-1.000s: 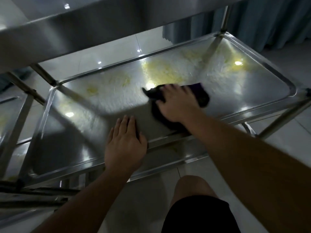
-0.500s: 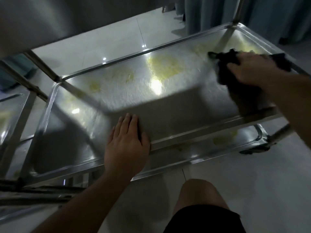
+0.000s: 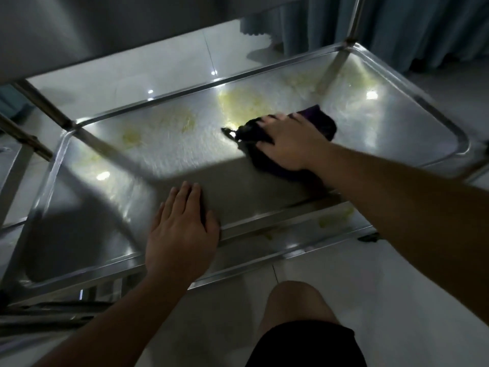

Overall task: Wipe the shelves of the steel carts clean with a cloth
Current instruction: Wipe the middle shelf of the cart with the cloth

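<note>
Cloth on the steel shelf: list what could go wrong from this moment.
1. The right hand presses the dark cloth flat beside the big yellow stain; a pass may smear it rather than lift it.
2. Smaller stains toward the far left of the shelf could be missed.
3. The left hand rests on the shiny front edge and might slip.
</note>
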`<action>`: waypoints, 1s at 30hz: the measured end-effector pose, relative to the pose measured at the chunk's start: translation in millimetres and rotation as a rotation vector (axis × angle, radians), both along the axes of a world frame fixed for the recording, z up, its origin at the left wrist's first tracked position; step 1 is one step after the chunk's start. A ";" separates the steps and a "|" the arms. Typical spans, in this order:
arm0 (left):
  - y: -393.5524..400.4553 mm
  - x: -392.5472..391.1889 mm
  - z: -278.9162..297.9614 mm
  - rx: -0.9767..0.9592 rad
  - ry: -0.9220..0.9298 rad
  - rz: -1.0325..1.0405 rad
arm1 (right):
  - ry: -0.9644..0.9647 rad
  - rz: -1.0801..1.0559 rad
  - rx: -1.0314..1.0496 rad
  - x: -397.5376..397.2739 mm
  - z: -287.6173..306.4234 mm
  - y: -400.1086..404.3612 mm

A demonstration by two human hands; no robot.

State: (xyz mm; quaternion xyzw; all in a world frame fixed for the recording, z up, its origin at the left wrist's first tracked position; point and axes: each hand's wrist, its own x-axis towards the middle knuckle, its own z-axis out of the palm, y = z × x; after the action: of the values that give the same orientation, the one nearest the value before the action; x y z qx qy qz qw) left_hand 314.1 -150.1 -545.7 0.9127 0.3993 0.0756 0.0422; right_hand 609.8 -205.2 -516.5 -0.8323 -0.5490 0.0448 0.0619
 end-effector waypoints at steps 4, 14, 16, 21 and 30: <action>0.0 -0.7 -3.2 0.049 -0.014 -0.010 | 0.030 -0.007 0.010 24.0 11.6 -17.7; -2.1 2.0 -1.3 0.030 -0.029 0.038 | 0.010 -0.752 -0.001 126.9 1.4 -163.1; -4.4 2.9 1.3 0.024 -0.027 0.036 | -0.025 -0.829 0.081 105.4 -8.2 -174.9; -6.5 4.3 2.7 0.002 -0.022 0.042 | -0.068 -0.815 0.121 17.6 -10.4 -160.7; -4.5 1.2 1.5 -0.037 -0.016 0.007 | 0.001 0.056 0.053 -143.6 -9.9 -103.5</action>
State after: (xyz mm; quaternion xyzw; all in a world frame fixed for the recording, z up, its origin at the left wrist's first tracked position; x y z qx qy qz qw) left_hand 315.3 -154.6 -544.1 0.9098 0.4033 0.0757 0.0620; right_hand 466.1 -308.7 -526.4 -0.8148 -0.5729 0.0323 0.0829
